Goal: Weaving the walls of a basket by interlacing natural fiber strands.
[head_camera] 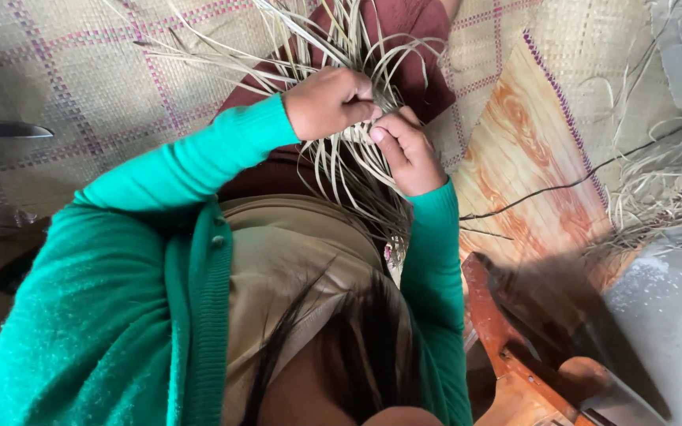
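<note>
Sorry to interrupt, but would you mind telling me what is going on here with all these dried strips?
A person in a green cardigan sits on a woven mat, working a bundle of pale dried grass strips over the lap. The left hand is closed around some strips, and the right hand pinches others right beside it. More loose strips lie in a heap at the right, near a wooden stool.

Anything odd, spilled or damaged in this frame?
Nothing looks damaged. Both hands, left and right, pinch pale straw strips over the lap. A loose straw pile lies scattered at the mat edge, and a blade lies on the mat.
</note>
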